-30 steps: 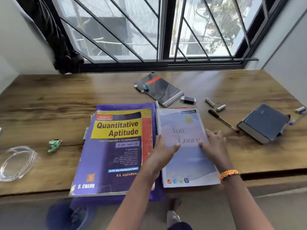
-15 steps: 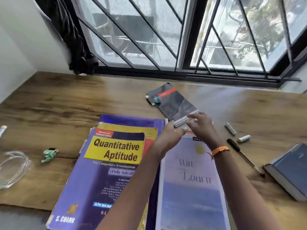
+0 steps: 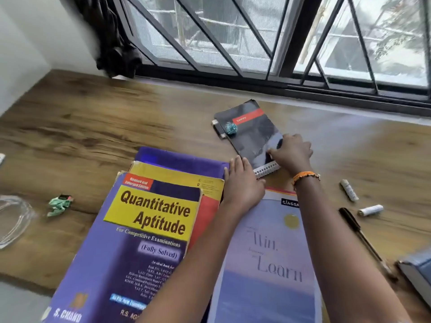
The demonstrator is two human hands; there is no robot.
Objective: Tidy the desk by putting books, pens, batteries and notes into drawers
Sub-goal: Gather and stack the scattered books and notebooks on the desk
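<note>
A black spiral notebook (image 3: 250, 134) with a red label is seen just above the middle of the frame, lying flat on the wooden desk (image 3: 93, 127). Its right side is held by the right hand (image 3: 291, 152), with the thumb laid on the cover and the other fingers curled over the edge. The left hand (image 3: 240, 183) is placed at the notebook's lower left corner, with its fingers straight and close together; whether the notebook is really touched by it cannot be told, as the view is a little blurry there. A small crumpled blue-green ball (image 3: 231, 128) is seen on top of the notebook, near its upper left.

In the lower left, a purple book (image 3: 140, 241) called "Quantitative Aptitude" is stacked on other books. Just right of it, at the bottom middle, a pale blue book (image 3: 268, 264) is crossed by both arms. On the right side of the frame, two small white batteries (image 3: 348, 190) (image 3: 370, 210) are lying near each other, and a black pen (image 3: 359, 234) is seen just below them. A dark blue book (image 3: 417, 273) is cut off at the lower right edge. At the left side, a crumpled green note (image 3: 59, 203) is lying near a clear glass dish (image 3: 11, 220).
</note>
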